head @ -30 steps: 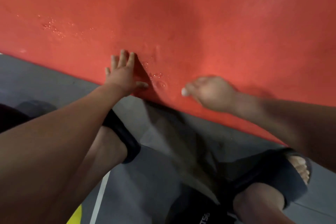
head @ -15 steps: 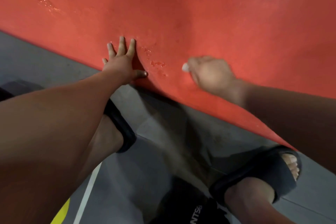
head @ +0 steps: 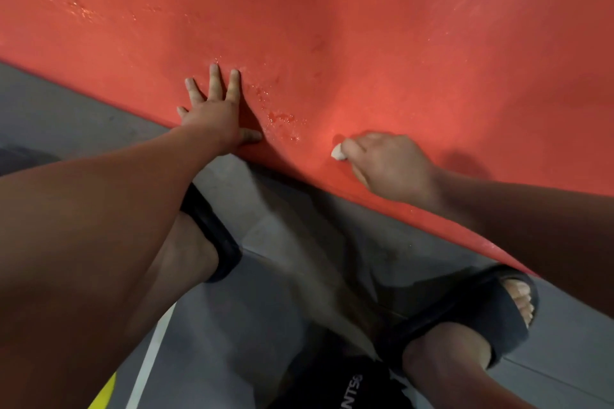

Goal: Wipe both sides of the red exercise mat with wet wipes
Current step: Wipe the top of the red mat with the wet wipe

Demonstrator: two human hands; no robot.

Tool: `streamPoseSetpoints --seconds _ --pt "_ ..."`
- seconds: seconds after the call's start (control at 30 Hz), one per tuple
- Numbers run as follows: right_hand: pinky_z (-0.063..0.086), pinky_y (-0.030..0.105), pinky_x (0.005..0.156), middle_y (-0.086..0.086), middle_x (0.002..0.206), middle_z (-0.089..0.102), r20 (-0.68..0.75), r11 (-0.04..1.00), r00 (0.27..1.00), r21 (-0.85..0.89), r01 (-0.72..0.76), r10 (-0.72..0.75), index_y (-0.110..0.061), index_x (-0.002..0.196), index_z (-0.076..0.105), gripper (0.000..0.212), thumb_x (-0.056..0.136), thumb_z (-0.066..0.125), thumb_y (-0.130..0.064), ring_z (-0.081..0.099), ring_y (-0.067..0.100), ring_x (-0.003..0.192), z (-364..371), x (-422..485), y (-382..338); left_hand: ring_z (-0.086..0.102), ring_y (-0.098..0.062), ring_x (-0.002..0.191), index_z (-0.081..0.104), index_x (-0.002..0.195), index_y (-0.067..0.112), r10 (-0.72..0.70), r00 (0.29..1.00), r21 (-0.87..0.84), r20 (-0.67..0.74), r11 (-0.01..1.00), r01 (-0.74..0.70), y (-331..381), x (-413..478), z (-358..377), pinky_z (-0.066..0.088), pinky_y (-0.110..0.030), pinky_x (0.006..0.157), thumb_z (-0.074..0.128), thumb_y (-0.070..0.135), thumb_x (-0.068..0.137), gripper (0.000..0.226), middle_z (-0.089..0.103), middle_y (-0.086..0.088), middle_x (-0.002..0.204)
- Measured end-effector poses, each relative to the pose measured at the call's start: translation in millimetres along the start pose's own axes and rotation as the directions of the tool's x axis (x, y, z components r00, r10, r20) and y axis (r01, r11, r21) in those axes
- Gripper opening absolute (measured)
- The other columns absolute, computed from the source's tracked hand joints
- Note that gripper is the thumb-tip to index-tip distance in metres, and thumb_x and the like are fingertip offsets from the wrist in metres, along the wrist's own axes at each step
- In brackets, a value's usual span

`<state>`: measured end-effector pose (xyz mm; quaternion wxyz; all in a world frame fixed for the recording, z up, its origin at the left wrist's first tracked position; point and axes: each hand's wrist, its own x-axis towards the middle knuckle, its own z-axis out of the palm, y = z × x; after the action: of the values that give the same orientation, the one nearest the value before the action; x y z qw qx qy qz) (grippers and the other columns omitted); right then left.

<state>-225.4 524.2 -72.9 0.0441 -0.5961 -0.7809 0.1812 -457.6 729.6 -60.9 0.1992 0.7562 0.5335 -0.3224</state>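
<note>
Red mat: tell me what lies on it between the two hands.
In the head view, only bare red mat with a patch of wet droplets lies between the flat left hand and the right hand, which grips a white wipe.

black sandals (head: pixel 478 309) on grey floor (head: pixel 83 116)

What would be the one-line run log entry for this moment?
left hand: flat on red exercise mat | right hand: grips white wet wipe on mat | droplets: between hands
</note>
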Motion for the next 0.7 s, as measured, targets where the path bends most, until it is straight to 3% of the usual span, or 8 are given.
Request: streamPoseSetpoints --seconds 0.13,0.2,0.3,0.37,0.43,0.53,0.63,0.7 --pt "0.049 0.035 0.048 0.006 0.087 0.062 0.192 0.969 0.953 -0.034 0.243 -0.232 -0.014 0.111 0.052 0.019 0.093 0.048 -0.021 0.062 0.03 0.073 5 -5 -25 -0.019 -0.047 0.151 -0.021 0.158 0.033 -0.012 1.0 0.012 0.007 1.0 0.012 2 -1 -2 0.014 -0.072 0.116 0.073 0.058 0.084 0.122 -0.033 0.001 0.164" --pt "0.048 0.036 0.047 0.005 0.084 0.061 0.146 0.968 0.96 -0.045 0.249 -0.24 -0.017 0.107 0.053 0.015 0.094 0.054 -0.021 0.062 0.03 0.069 4 13 -19 -0.018 -0.046 0.151 -0.021 0.158 0.033 -0.011 1.0 0.011 0.009 1.0 0.011 2 -2 -1 0.014 -0.072 0.116 0.072 0.058 0.085 0.122 -0.033 0.001 0.164" --pt "0.052 0.039 0.058 0.003 0.096 0.067 -0.024 0.998 1.0 -0.057 0.015 -0.017 -0.022 0.111 0.054 0.017 0.096 0.046 -0.024 0.067 0.031 0.079 -5 52 -2 -0.019 -0.046 0.151 -0.021 0.158 0.033 -0.005 1.0 0.006 0.008 1.0 0.005 0 -2 0 0.013 -0.072 0.116 0.073 0.057 0.085 0.121 -0.033 0.001 0.163" --pt "0.047 0.036 0.058 0.004 0.103 0.068 -0.104 0.971 0.966 -0.011 -0.239 0.237 -0.021 0.113 0.051 0.019 0.097 0.041 -0.025 0.068 0.034 0.083 -13 71 10 -0.019 -0.046 0.151 -0.02 0.158 0.033 0.001 1.0 0.002 0.005 1.0 -0.001 0 -2 0 0.013 -0.073 0.116 0.073 0.057 0.084 0.121 -0.033 0.001 0.164" --pt "0.036 0.034 0.053 0.007 0.096 0.069 -0.155 0.936 0.924 0.02 -0.351 0.349 -0.017 0.112 0.053 0.018 0.096 0.046 -0.021 0.067 0.036 0.074 -13 76 8 -0.019 -0.046 0.151 -0.021 0.158 0.033 -0.002 1.0 0.004 0.005 1.0 0.002 1 -2 -1 0.014 -0.072 0.116 0.073 0.057 0.085 0.121 -0.033 0.001 0.164" --pt "0.034 0.03 0.042 0.01 0.069 0.062 -0.137 0.99 0.982 0.069 -0.12 0.128 -0.01 0.101 0.06 0.018 0.083 0.063 -0.011 0.06 0.033 0.049 1 59 -24 -0.019 -0.046 0.151 -0.021 0.158 0.034 -0.007 1.0 0.0 0.008 1.0 0.007 1 -1 -2 0.014 -0.072 0.116 0.073 0.058 0.084 0.122 -0.034 0.002 0.163" --pt "0.04 0.029 0.039 0.005 0.072 0.063 0.083 0.985 0.982 0.04 0.169 -0.172 -0.013 0.104 0.061 0.02 0.084 0.061 -0.017 0.058 0.029 0.049 12 40 -49 -0.019 -0.046 0.151 -0.021 0.157 0.034 -0.015 1.0 -0.001 0.011 1.0 0.015 0 1 -1 0.014 -0.072 0.116 0.073 0.058 0.084 0.122 -0.034 0.002 0.163" --pt "0.036 0.027 0.042 0.001 0.075 0.066 0.1 0.975 0.971 -0.033 0.221 -0.217 -0.018 0.106 0.063 0.021 0.09 0.052 -0.027 0.062 0.027 0.052 6 50 -38 -0.019 -0.046 0.151 -0.021 0.157 0.034 -0.01 1.0 0.003 0.006 1.0 0.01 -1 2 1 0.014 -0.072 0.116 0.073 0.059 0.084 0.122 -0.034 0.002 0.163"
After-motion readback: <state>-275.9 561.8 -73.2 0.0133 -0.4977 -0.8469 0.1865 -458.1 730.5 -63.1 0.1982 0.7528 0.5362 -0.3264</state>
